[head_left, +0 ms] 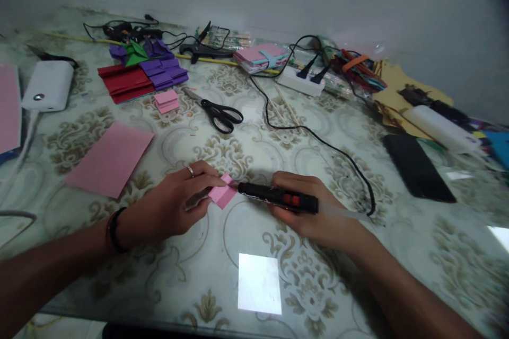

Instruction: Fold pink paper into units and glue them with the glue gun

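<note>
A small folded pink paper piece (223, 196) is pinched between the fingers of my left hand (181, 198), which wears a ring and a dark wristband. My right hand (304, 204) is wrapped round a black glue gun (278, 197) with a red part and a clear stick at its rear. The gun's tip meets the pink piece or hovers just by it; which one I cannot tell. A flat pink sheet (111, 160) lies left of my left hand. Beyond my hands are black-handled scissors (218, 114) and another folded pink piece (166, 101).
Red folded paper (126, 82) and purple folded paper (164, 72) lie at the back left, near a white power bank (48, 86). A power strip (301, 81) stands at the back, its black cord (318, 137) curving toward my right hand. A phone (419, 168) lies right.
</note>
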Available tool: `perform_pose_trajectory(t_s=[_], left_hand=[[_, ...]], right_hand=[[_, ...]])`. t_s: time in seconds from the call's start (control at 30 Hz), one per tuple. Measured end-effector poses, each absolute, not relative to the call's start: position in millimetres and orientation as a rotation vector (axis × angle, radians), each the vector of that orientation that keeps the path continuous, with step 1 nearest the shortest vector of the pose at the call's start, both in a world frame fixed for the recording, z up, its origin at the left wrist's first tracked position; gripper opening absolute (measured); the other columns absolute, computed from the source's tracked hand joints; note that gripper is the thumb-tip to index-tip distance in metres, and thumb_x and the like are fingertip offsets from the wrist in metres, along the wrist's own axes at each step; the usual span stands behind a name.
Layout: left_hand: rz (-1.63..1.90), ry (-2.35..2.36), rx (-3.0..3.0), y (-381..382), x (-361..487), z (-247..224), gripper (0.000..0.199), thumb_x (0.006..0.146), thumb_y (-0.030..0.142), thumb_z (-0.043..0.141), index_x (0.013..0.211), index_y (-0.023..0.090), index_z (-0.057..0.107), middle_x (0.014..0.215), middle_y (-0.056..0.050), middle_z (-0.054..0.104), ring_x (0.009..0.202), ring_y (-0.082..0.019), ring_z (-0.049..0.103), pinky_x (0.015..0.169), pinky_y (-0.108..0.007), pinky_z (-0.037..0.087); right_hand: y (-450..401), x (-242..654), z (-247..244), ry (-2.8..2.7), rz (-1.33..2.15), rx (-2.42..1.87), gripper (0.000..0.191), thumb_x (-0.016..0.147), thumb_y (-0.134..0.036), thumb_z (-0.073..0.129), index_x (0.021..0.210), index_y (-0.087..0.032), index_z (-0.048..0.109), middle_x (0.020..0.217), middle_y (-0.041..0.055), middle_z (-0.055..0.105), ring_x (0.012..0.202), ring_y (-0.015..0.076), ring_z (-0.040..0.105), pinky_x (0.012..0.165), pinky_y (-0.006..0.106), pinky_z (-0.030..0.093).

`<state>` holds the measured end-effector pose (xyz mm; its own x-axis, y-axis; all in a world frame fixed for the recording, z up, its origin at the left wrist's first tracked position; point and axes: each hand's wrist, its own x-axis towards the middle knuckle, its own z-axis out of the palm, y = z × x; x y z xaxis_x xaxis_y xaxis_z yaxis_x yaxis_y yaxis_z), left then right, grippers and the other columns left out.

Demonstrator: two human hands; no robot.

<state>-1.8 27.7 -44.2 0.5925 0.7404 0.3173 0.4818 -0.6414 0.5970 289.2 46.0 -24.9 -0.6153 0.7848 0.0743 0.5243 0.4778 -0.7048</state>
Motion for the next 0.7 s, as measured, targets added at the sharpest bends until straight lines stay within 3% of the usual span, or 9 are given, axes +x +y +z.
perform_pose_trajectory(t_s=[0.7], left_hand=[[0.742, 1.001, 2.382, 27.5, -1.4, -41.2, 0.039, 0.088, 0.000, 0.057, 0.122, 0.020, 0.063, 0.119, -0.007, 0.070, 0.112, -0.022, 0.070, 0.100, -0.035, 0.060]], right_hand=[[47.7, 292.4, -24.1, -2.346, 0.849, -1.136, 0.023, 0.090, -0.017, 0.063, 0.071, -0.022, 0.050, 0.070, -0.0018, 0.055, 0.063, 0.0142, 0.054, 0.060, 0.028, 0.037]])
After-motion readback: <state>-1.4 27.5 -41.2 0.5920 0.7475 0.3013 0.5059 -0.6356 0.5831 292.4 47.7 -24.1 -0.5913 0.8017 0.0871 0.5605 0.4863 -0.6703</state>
